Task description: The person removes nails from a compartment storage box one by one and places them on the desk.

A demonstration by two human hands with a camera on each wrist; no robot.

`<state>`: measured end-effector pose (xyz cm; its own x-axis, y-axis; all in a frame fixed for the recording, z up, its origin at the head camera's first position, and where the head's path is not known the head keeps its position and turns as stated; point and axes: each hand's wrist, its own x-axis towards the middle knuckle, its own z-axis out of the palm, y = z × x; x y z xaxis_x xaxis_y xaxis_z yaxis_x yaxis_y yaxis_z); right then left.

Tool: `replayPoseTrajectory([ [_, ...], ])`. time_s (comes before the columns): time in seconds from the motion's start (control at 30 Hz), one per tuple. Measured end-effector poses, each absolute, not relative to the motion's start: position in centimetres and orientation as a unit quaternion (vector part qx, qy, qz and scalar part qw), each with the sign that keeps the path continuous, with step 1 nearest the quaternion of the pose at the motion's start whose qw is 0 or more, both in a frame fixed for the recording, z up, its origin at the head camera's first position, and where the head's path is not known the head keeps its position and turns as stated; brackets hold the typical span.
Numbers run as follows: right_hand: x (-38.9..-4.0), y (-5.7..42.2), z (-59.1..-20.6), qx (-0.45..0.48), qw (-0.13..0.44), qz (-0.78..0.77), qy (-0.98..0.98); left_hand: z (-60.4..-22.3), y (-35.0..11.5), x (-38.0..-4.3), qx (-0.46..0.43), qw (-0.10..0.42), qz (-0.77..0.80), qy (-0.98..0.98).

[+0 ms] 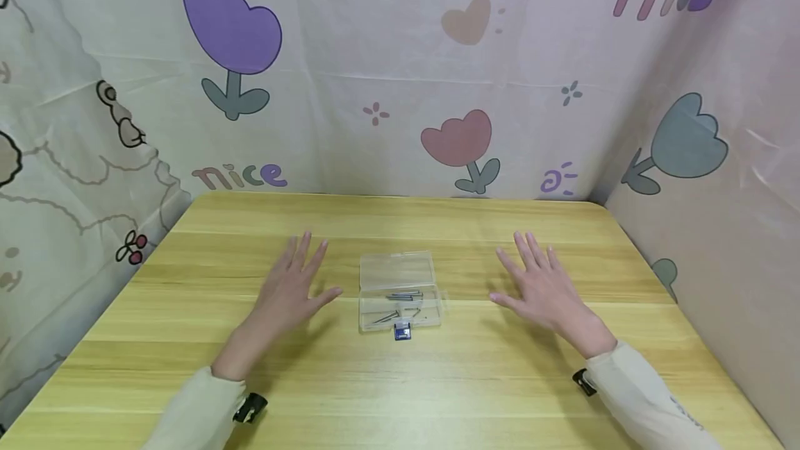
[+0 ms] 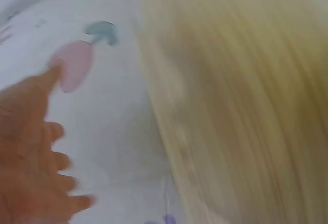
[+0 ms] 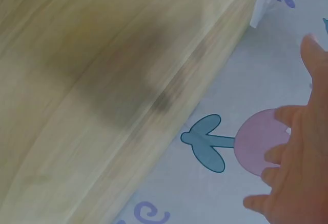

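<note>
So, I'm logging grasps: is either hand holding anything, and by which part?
Nothing is held; the left hand and right hand are spread beside the clear box.

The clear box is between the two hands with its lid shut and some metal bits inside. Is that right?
Not quite: the lid is open, folded back on the far side, as the head view shows. The clear box is indeed between the left hand and the right hand, with metal bits inside.
</note>
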<state>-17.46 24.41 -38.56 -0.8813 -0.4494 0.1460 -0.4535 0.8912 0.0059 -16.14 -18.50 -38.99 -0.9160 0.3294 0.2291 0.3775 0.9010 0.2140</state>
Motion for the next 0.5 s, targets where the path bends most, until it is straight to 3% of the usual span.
replayPoseTrajectory([
  [0.23, -17.4, 23.4, -38.7, 0.265, 0.056, 0.089, -0.958, -38.4, -17.0, -15.4, -0.118, -0.045, -0.373, -0.919],
  [0.5, -17.5, 20.5, -38.9, 0.293, 0.053, 0.197, -0.934, -39.2, -15.1, -15.5, -0.093, -0.094, -0.427, -0.895],
])
